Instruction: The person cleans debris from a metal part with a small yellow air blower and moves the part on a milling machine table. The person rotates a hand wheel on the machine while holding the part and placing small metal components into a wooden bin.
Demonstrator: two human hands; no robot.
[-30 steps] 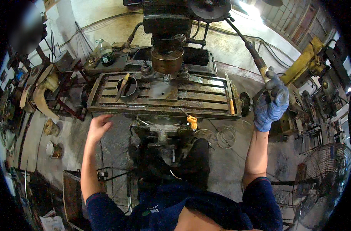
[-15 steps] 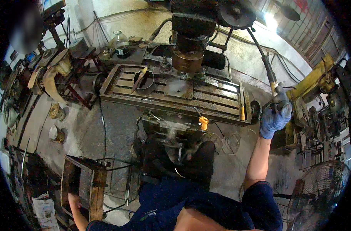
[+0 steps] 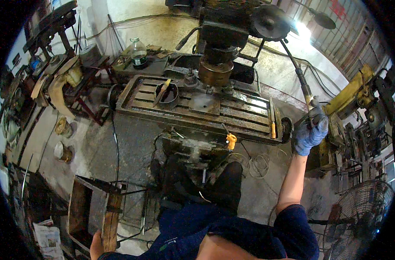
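Note:
My right hand (image 3: 311, 130), in a blue-grey work glove, is closed round the lower end of a long machine lever (image 3: 302, 80). The lever slopes down from the dark machine head (image 3: 225, 32). Low on the left, my bare left hand (image 3: 97, 246) is at the near edge of an open wooden box (image 3: 112, 221); most of its fingers are hidden. Below the spindle (image 3: 214, 71), a flat metal plate (image 3: 204, 104) lies on the slotted machine table (image 3: 245, 113). To its left stands a round pot (image 3: 168, 99) with a brush (image 3: 163, 90) in it.
A yellow air gun (image 3: 230, 141) hangs at the table's front edge. A yellow-handled tool (image 3: 273, 129) lies at the table's right end. A clear bottle (image 3: 138, 54) with dark liquid stands behind. Floor fan (image 3: 357, 216) at right; two tubs (image 3: 62, 152) on the left floor.
My left hand has come from inside the wooden box to its near edge. My right hand keeps hold of the lever in nearly the same place. The view has shifted slightly.

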